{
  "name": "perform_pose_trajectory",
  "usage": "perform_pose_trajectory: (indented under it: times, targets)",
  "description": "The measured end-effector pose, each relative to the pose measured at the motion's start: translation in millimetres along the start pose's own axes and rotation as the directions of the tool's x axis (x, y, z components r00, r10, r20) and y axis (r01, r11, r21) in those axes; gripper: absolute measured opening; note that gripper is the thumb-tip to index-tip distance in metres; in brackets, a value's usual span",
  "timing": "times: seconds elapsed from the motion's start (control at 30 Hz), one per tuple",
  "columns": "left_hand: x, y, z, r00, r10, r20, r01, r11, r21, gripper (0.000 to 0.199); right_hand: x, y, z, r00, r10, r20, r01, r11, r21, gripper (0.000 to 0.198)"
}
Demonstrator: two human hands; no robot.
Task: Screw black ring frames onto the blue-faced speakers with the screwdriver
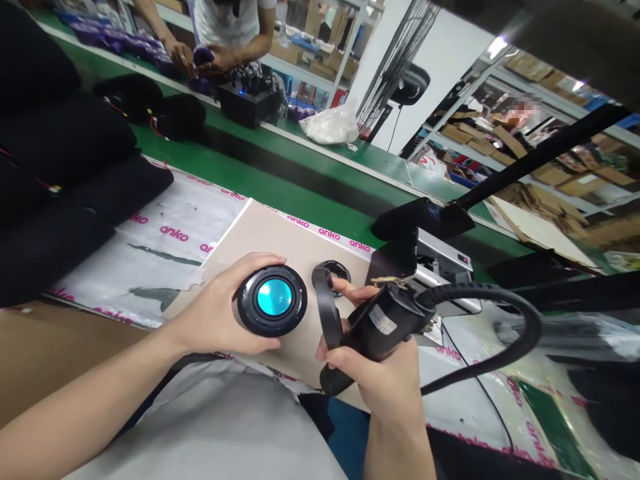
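My left hand [240, 303] is wrapped round a black cylindrical part [245, 321] with a shiny cyan, lens-like disc [275, 297] facing up. My right hand [383, 373] grips a black corded handheld tool [367, 340] with a pale label on its barrel; its exact kind cannot be made out. Between the thumb and fingers of that same hand is a black ring [327, 310], seen nearly edge-on. Just behind it, another black ring-shaped part [340, 270] lies on the beige board [235, 243]. The two hands are apart, with the board showing between them.
A thick black cable [530, 333] loops at the right. Behind the tool stands a silver and black device [445, 253]. Dark padded pieces [75, 160] are piled at the left. Across the green bench [300, 180], a co-worker's hands [200, 60] hold a purple item.
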State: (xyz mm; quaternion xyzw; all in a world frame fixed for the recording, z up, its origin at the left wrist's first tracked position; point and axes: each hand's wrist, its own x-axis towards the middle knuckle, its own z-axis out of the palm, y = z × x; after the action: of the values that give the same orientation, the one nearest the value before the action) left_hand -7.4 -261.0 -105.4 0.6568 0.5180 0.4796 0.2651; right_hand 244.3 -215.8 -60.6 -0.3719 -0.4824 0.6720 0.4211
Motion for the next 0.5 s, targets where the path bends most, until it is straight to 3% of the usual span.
perform_pose_trajectory:
  times: [0.1,0.23,0.37,0.5]
  targets:
    - [2.2,0.8,2.8,0.997,0.051,0.051,-0.050,0.999,-0.021,0.092,-2.2,1.7,1.1,1.000,-0.009,0.005,0.009,0.995,-0.095,0.069]
    - [9.6,-0.8,2.4,0.993,0.087,0.085,-0.082,0.995,-0.053,0.096,-1.7,-4.3,4.1,0.990,-0.125,0.064,0.139,0.938,-0.318,0.064]
    - [16.6,-1.0,-1.1,0.985,0.105,0.134,-0.086,0.986,-0.144,0.086,0.7,-14.7,19.1,0.956,-0.193,0.222,0.290,0.748,-0.597,0.052]
    - [18.1,-2.6,-2.2,0.983,0.032,0.183,0.000,0.985,-0.174,0.083,7.2,-13.2,31.7,0.937,-0.258,0.237,0.349,0.622,-0.701,0.056]
